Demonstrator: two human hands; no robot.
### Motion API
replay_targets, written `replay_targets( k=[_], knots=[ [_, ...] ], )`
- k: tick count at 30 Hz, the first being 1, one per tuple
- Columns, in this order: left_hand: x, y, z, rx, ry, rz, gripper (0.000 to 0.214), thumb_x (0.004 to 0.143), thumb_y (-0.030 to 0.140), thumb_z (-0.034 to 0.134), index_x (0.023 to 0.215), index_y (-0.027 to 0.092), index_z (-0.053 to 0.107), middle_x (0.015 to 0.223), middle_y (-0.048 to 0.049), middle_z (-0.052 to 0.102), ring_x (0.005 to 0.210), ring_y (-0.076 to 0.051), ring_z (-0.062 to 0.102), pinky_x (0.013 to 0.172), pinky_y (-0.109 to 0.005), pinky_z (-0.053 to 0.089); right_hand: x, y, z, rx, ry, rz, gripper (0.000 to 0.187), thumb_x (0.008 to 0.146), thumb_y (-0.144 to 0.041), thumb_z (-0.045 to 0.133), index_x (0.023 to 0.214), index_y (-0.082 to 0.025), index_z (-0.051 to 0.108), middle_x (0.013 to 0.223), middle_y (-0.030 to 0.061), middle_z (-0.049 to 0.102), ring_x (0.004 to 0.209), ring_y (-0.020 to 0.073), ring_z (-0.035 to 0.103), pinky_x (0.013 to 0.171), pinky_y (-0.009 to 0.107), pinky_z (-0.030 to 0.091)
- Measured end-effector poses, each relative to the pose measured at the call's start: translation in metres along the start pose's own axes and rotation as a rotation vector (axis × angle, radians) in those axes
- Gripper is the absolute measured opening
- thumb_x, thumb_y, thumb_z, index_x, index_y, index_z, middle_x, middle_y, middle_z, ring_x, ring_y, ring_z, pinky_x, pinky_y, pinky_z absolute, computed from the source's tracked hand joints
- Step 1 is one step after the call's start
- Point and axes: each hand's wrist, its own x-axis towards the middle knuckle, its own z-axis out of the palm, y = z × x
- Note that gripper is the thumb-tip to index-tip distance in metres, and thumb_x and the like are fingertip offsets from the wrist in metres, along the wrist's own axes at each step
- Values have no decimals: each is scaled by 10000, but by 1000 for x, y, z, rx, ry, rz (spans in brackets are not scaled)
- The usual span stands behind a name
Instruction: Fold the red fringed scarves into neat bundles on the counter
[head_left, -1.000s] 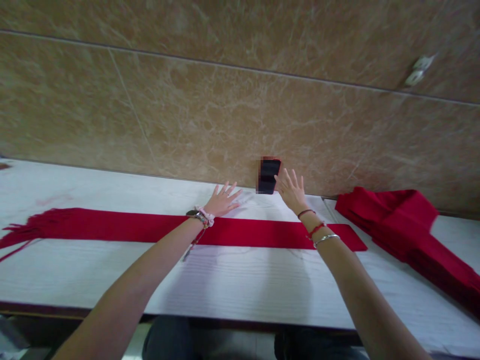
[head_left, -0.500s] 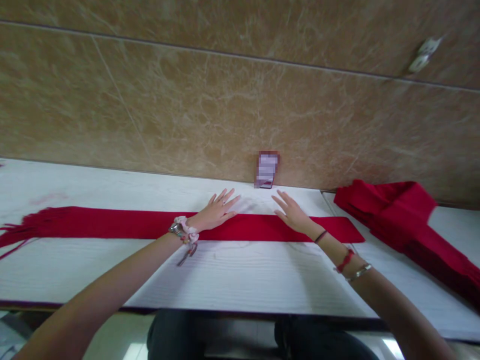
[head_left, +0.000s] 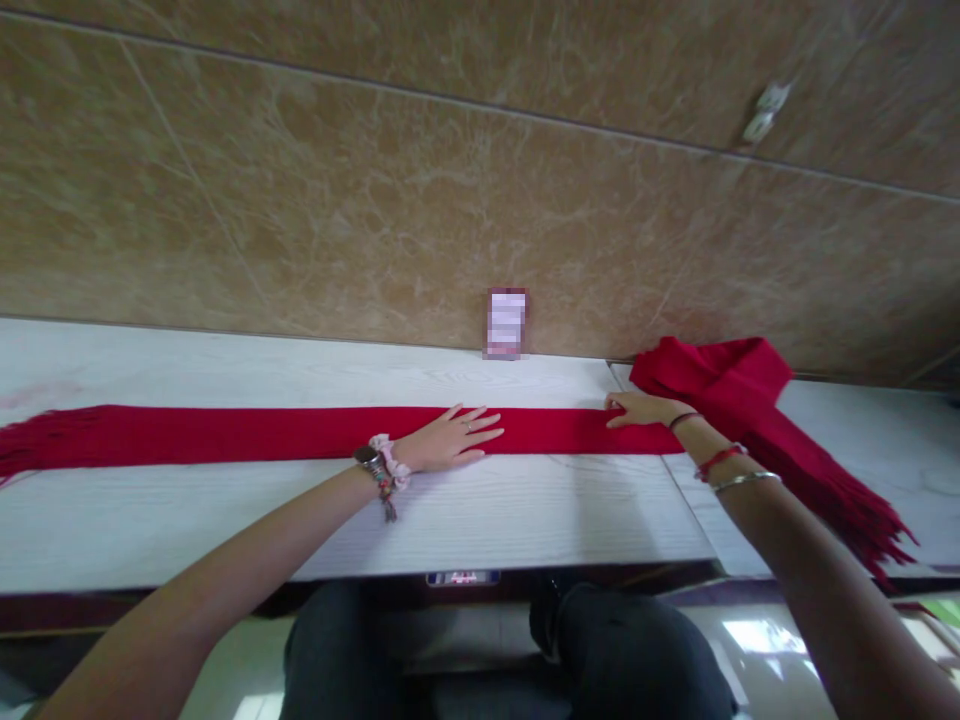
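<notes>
A long red scarf (head_left: 247, 435) lies flat across the white table, its fringe at the far left. My left hand (head_left: 450, 440) rests on its middle with fingers spread and palm down. Farther right, my right hand (head_left: 641, 410) is over the same scarf near its right end, fingers curled in and thumb close to them at the cloth. Whatever is between those fingertips is mostly hidden. Just beyond the right hand, a second red scarf (head_left: 720, 370) lies loosely folded, its fringed tail slanting toward the table's front right.
A phone (head_left: 506, 325) with a lit, blurred screen leans on the brown marbled wall (head_left: 375, 200) behind the table (head_left: 487, 520). A socket-like fitting (head_left: 766, 112) is on the wall. A seam crosses the tabletop at right. My knees are under the front edge.
My right hand has moved right along the scarf and its fingers have curled in. My left hand has shifted slightly right and lies flatter on the cloth. The view has shifted too.
</notes>
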Motion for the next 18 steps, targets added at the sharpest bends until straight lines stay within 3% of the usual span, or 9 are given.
replay_targets(
  k=[4,11,18],
  knots=[
    [11,2,4,-11,9,6,466,955,429,248,1407,318,235,1488,-12,218,1379,-195,120,1095,-447,44,1,10,-11,-23,-49,16,284,699,-359,650,897,-156,669,945,105,676,858,227,617,720,278,456],
    [25,1,-4,-14,-56,124,413,953,408,278,1365,404,295,1503,28,149,1386,-227,50,1082,-504,-3,0,30,-27,-112,-74,39,352,765,-393,589,1005,-144,657,1029,119,666,946,238,611,782,272,443],
    [34,-12,-4,-46,-61,155,405,940,400,325,1345,410,336,1500,23,167,1381,-251,85,1078,-522,6,-9,32,-14,-175,-87,108,258,785,-303,590,970,-141,668,974,132,685,888,233,643,734,268,458]
  ],
)
